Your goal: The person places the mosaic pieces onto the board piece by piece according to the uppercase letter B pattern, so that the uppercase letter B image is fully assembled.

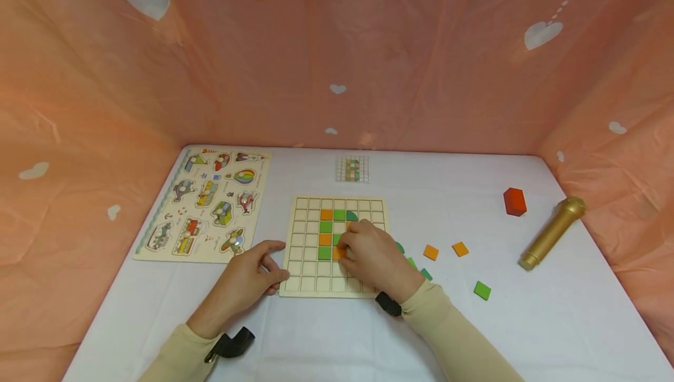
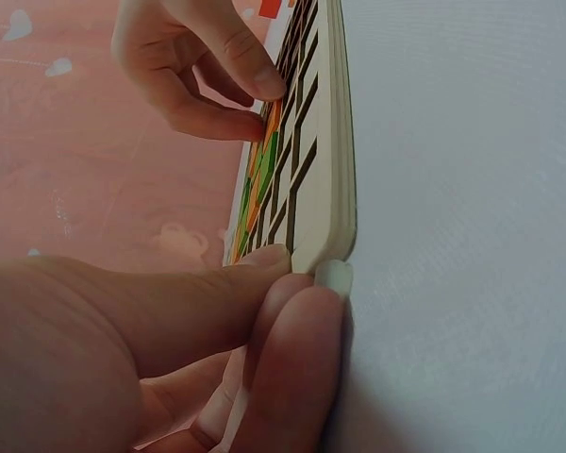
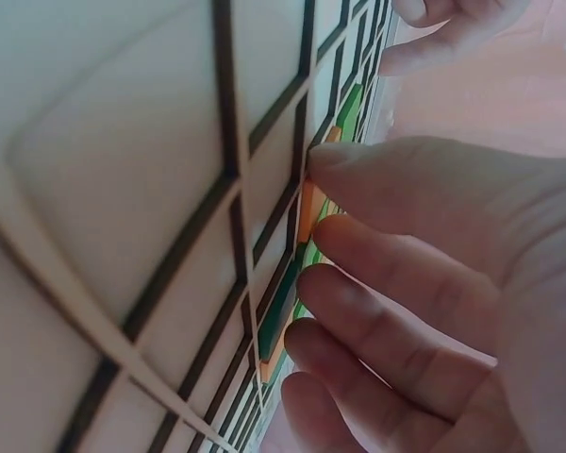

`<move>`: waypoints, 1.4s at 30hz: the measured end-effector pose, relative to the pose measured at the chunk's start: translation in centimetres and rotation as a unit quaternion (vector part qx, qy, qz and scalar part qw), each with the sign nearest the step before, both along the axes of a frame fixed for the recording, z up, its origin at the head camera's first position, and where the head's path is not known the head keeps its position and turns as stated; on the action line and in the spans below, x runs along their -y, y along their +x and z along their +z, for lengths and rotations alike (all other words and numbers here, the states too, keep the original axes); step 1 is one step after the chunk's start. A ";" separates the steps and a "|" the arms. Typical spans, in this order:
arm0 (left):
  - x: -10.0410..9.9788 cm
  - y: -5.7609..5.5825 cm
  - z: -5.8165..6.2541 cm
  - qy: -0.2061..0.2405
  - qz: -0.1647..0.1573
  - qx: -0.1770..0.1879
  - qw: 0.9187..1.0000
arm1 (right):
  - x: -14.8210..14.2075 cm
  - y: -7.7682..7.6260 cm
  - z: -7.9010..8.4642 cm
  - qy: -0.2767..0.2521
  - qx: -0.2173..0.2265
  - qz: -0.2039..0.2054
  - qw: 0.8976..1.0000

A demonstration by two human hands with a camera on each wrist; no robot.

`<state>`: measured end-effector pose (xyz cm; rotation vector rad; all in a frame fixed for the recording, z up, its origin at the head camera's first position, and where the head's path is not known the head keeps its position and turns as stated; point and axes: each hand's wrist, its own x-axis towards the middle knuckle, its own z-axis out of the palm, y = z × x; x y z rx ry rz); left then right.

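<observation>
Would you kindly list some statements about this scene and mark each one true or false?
1. The left hand touches the grid. True.
2. The right hand is over the picture puzzle. False: it is at an orange tile on the grid.
3. In the head view, the red block is left of the gold tube. True.
4. The pattern card lies on the grid. False: it lies beyond it, on the table.
5. A loose green tile lies right of the grid. True.
</observation>
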<state>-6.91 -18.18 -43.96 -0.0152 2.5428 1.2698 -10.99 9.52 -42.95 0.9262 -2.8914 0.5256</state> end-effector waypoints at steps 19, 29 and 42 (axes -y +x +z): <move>-0.1 0.0 -0.1 0.005 -0.001 0.004 1.000 | -3.5 -0.7 0.6 -0.009 0.048 -0.064 0.997; 0.0 0.0 0.2 0.006 0.001 0.008 1.000 | -8.4 -1.2 0.9 0.006 0.080 -0.122 0.989; 0.0 -0.1 0.1 0.009 0.001 0.010 1.000 | -9.3 -1.4 0.8 0.026 0.129 -0.123 0.984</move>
